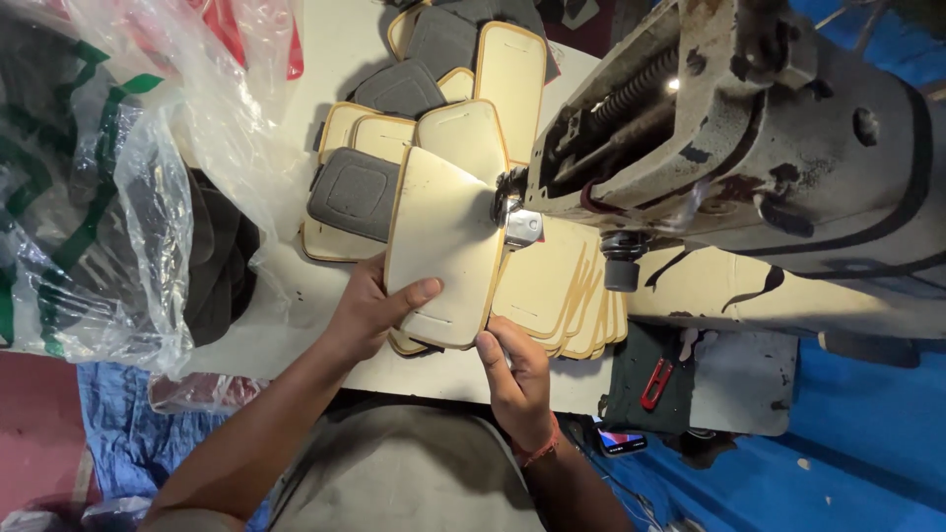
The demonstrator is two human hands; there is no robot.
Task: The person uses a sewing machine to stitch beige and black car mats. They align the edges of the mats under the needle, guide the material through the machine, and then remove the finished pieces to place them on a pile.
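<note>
Both hands, left hand (372,310) and right hand (514,369), grip the cream panel (443,246) between them.

The sewing machine head (749,148) is the main obstacle: its bulk overhangs everything to its right and rear, and its presser foot (520,229) pins the cream panel (443,246), closing the way beneath. Left of the machine, fanned stacks of cream and grey panels (414,128) cover the table right up to it. Further left, a clear plastic bag (118,197) of dark pieces walls off that side. Just in front of the machine a bare strip of table edge (434,374) lies open; red snips (655,382) lie on a dark pad below the machine.
</note>
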